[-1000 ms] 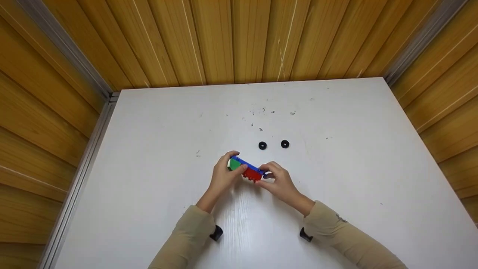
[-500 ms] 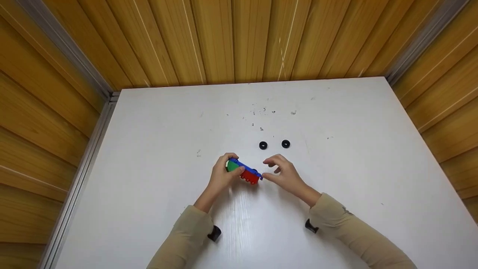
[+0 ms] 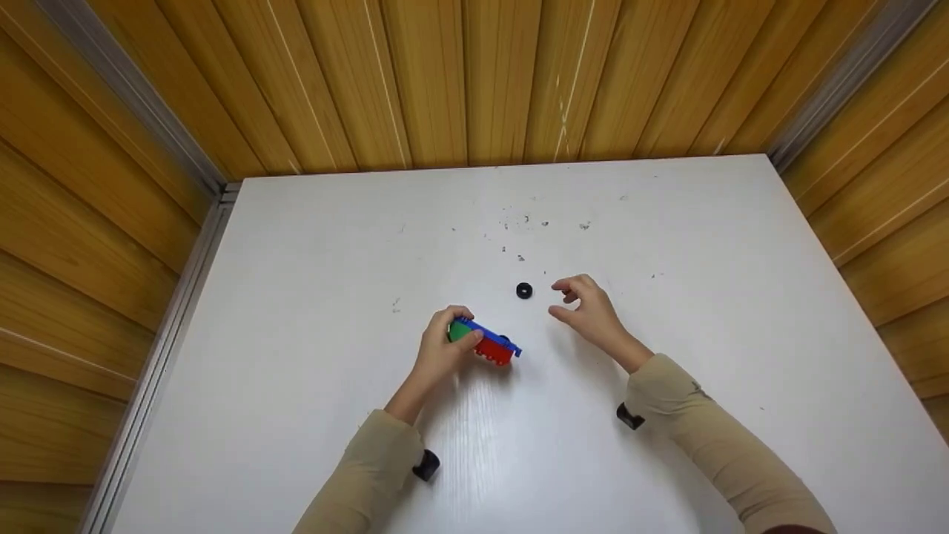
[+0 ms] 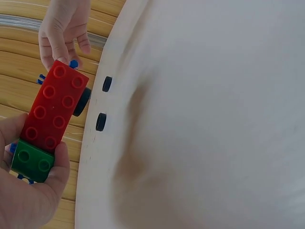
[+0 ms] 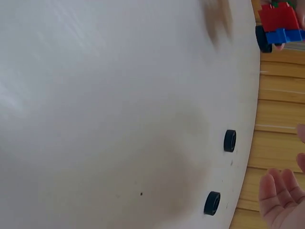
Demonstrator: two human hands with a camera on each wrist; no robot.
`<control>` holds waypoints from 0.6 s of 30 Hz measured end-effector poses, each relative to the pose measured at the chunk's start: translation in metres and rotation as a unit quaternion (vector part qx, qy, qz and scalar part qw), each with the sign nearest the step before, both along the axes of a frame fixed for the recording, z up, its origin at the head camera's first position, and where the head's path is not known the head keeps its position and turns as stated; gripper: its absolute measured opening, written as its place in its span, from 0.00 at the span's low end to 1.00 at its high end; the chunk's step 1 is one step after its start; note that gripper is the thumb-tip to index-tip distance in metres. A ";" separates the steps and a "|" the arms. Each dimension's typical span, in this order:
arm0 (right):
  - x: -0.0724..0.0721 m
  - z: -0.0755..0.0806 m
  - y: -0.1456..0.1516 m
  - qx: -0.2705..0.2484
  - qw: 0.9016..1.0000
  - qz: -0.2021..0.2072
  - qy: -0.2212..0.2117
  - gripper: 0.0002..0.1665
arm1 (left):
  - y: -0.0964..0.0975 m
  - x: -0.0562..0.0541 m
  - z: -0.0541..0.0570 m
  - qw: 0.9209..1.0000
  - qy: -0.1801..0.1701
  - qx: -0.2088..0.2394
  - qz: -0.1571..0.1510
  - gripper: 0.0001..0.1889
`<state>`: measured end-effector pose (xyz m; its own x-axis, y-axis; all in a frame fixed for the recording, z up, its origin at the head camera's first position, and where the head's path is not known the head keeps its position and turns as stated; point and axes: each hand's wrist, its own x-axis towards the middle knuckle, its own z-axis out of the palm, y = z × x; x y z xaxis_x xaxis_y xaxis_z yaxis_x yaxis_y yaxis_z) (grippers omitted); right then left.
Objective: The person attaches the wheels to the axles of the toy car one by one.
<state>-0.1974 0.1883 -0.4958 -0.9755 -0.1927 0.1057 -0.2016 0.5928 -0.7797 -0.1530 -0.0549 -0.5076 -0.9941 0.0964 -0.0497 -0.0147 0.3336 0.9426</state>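
Observation:
My left hand grips a toy brick car at its green end, thumb on one side and fingers on the other. A red studded brick and a green brick sit on its blue base, which carries a black wheel. Off to the right, my right hand holds nothing, thumb and fingers spread apart. Near its fingertips a loose black wheel lies on the table. A second loose wheel shows in both wrist views; the right hand hides it from the head view.
The white table has dark scuff marks beyond the loose wheels. Wood-patterned walls enclose its back and sides, with metal rails along the left. Black wrist devices hang below both sleeves.
My right hand has let go of the car's end and moved right and forward, covering the right-hand loose wheel. The left hand keeps hold of the car, which has tipped slightly.

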 end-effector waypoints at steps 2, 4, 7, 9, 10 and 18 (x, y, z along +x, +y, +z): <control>-0.006 -0.003 0.004 0.008 1.000 -0.009 -0.011 0.20 | 0.000 0.000 0.000 1.000 -0.002 -0.002 0.006 0.12; -0.010 -0.005 0.007 0.017 1.000 -0.020 -0.018 0.20 | 0.000 0.000 0.000 1.000 -0.005 -0.004 0.011 0.12; -0.016 -0.009 0.011 0.029 0.999 -0.033 -0.029 0.21 | 0.000 0.001 0.001 1.000 -0.008 -0.004 0.015 0.12; -0.020 -0.012 0.015 0.039 0.998 -0.044 -0.031 0.21 | 0.000 0.001 0.001 1.000 -0.007 -0.003 0.017 0.12; -0.022 -0.013 0.016 0.043 0.997 -0.048 -0.032 0.22 | 0.000 0.001 0.002 1.000 -0.007 -0.002 0.018 0.12; -0.037 -0.022 0.025 0.058 0.995 -0.067 -0.054 0.24 | -0.001 0.000 0.002 1.000 -0.014 0.004 0.027 0.11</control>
<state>-0.2346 0.2134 -0.5183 -0.9978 -0.0643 -0.0164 -0.0331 0.6962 -0.7171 -0.1534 -0.0563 -0.5061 -0.9961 0.0428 -0.0768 -0.0589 0.3234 0.9444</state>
